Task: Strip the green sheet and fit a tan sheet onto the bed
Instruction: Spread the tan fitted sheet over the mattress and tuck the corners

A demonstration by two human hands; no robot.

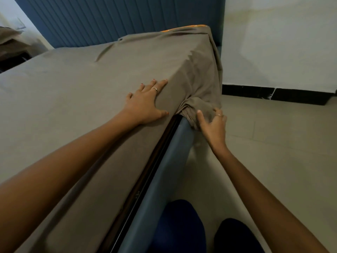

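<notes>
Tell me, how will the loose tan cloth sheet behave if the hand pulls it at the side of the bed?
The tan cloth sheet is probably floppy: it bunches into folds where the right hand grips it. It likely slides easily, so the left hand pressing flat helps hold it. It seems light, hanging in soft creases.

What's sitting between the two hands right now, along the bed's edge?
In the head view, only a bunched fold of the tan sheet lies between the left hand flat on top and the right hand gripping the overhang above the blue bed frame.
</notes>
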